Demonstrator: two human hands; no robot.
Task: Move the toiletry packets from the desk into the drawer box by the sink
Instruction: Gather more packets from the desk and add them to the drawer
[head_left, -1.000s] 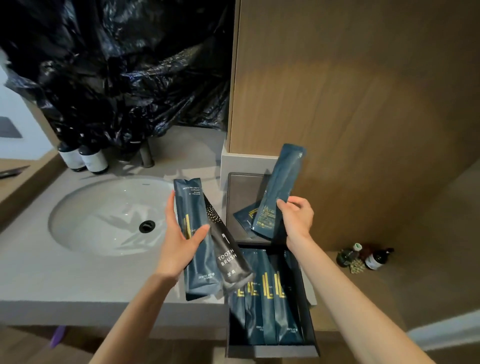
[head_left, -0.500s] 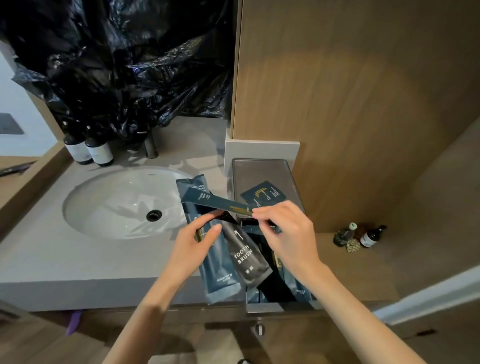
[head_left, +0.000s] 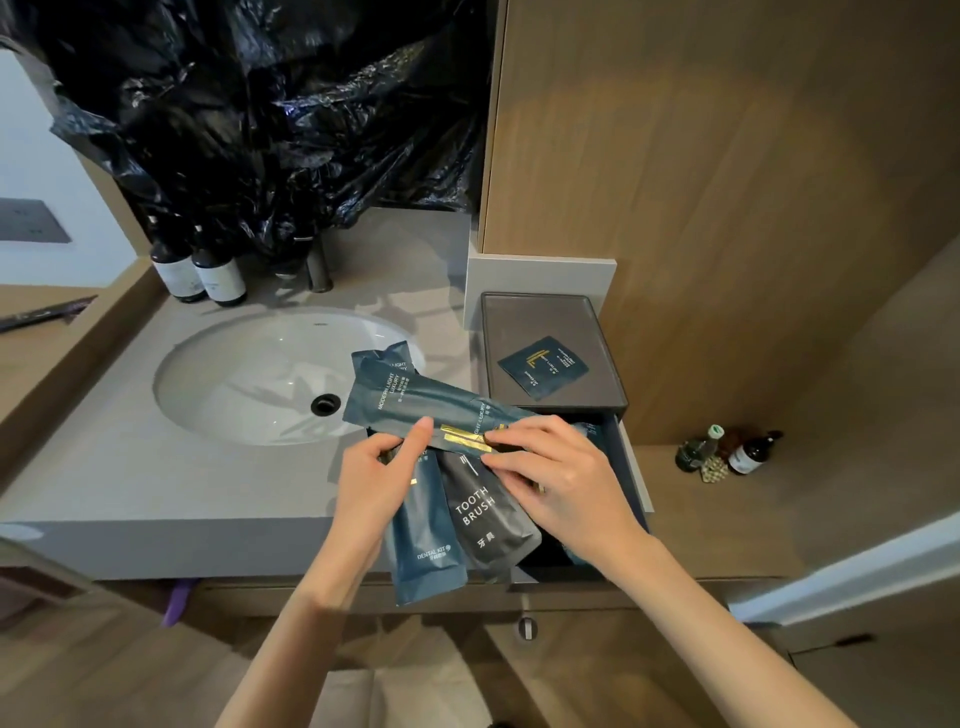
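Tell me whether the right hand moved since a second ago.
Yes. The right hand came down from the tray toward the left hand, over the open drawer.

A single wide-angle camera sits on the person's head and looks forward and steeply down over a grey vanity counter (head_left: 104, 483), close enough that both forearms rise from the bottom edge and the left hand (head_left: 371, 480) and right hand (head_left: 558, 475) meet near the middle of the picture. It faces a wall covered with black plastic sheeting (head_left: 270, 114) at the top, with the oval sink (head_left: 249, 379) to the left of centre and a wood panel (head_left: 727, 182) filling the right side, its straight edges bowed by the lens. There is only this one view, so no part of the scene is shared with another.
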